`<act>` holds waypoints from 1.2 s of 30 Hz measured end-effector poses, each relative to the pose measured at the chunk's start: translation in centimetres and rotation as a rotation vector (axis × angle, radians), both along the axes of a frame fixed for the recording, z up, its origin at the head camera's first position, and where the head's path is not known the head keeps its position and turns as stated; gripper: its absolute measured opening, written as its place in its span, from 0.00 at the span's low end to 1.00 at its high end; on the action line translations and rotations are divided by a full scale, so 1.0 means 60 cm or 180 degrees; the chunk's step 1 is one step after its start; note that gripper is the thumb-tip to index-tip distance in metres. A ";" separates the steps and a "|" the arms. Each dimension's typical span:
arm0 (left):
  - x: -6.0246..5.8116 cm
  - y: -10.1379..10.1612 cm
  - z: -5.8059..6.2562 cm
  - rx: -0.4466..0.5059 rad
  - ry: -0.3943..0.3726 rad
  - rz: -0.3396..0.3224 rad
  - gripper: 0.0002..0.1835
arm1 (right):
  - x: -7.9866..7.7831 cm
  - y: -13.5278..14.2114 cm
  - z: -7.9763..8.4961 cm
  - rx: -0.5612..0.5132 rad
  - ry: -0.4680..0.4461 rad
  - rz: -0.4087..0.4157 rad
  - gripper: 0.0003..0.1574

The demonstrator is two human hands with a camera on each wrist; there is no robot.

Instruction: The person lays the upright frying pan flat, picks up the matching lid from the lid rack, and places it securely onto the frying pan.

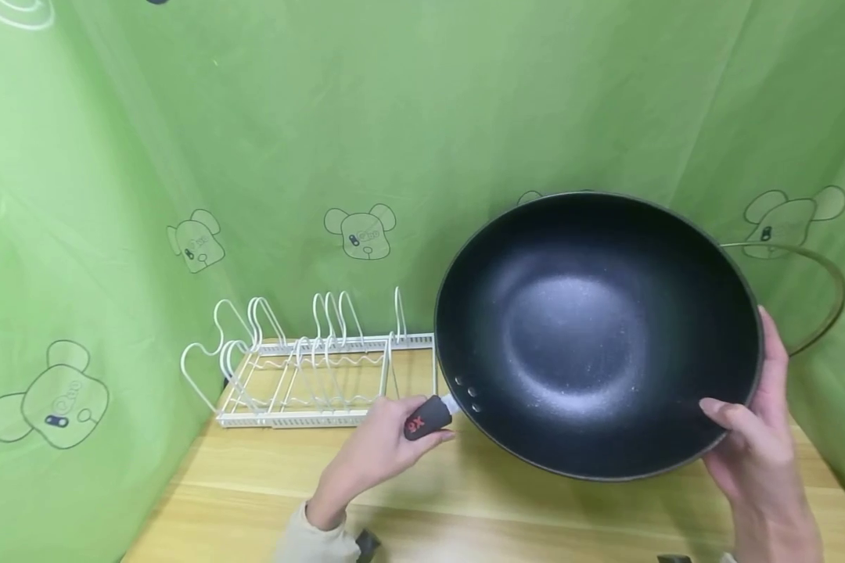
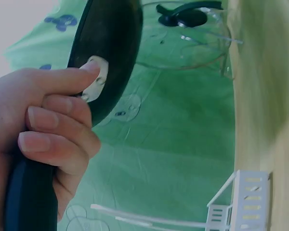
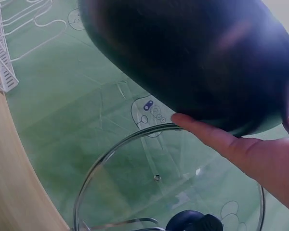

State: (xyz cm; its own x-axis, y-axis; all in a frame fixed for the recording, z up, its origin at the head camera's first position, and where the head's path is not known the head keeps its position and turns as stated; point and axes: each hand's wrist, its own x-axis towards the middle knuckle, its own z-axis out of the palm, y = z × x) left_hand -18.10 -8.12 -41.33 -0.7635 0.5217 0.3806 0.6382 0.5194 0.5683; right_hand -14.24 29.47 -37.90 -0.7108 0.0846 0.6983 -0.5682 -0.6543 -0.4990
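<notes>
A large black wok (image 1: 577,336) is held up above the table, its dark inner side facing the head camera. My left hand (image 1: 376,442) grips its black handle (image 1: 428,418), which bears a red mark. In the left wrist view the fingers curl round that handle (image 2: 31,197), near the riveted bracket (image 2: 100,79). On the far side, my right hand (image 1: 764,438) holds the wok's rim, with the thumb over the inside and the other fingers behind. From the right wrist, the wok's rounded underside (image 3: 192,62) shows with a finger stretched along it.
A white wire rack (image 1: 289,421) with upright loops stands on the wooden table (image 1: 253,485), left of the wok. Behind the wok at right is a glass lid (image 1: 834,289), partly hidden; its black knob (image 3: 188,220) shows from the right wrist. Green printed sheeting (image 1: 422,117) surrounds the table.
</notes>
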 end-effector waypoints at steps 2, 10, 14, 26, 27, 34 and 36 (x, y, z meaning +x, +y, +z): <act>-0.004 -0.009 0.001 -0.0055 -0.0039 -0.0044 0.11 | -0.001 0.002 -0.001 0.0064 0.0072 0.0099 0.63; -0.016 -0.034 0.001 -0.0371 -0.0062 -0.0061 0.13 | 0.003 0.007 -0.008 0.0159 -0.0002 0.0006 0.56; -0.019 -0.043 0.003 -0.0428 -0.0079 -0.0145 0.13 | 0.005 0.012 -0.006 0.0224 -0.0023 -0.0037 0.54; -0.024 -0.068 0.006 -0.0549 -0.0010 -0.0385 0.10 | 0.010 0.031 -0.017 0.1055 -0.0500 -0.0049 0.45; -0.024 -0.072 0.006 -0.0560 -0.0023 -0.0409 0.10 | 0.009 0.032 -0.018 0.1086 -0.0501 -0.0026 0.45; -0.025 -0.093 0.014 -0.0664 -0.0102 -0.0541 0.08 | 0.005 0.034 -0.023 0.1359 -0.0610 0.0153 0.43; -0.025 -0.098 0.015 -0.0749 -0.0163 -0.0535 0.08 | 0.002 0.036 -0.029 0.1534 -0.0791 0.0110 0.42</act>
State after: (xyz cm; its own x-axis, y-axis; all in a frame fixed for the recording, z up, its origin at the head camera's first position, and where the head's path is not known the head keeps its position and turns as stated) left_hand -19.62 -13.98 -40.40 -0.6739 0.7120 0.1973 0.7002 0.5301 0.4783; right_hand -14.10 31.60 -39.65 -0.8562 -0.2299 0.4627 -0.3770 -0.3344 -0.8638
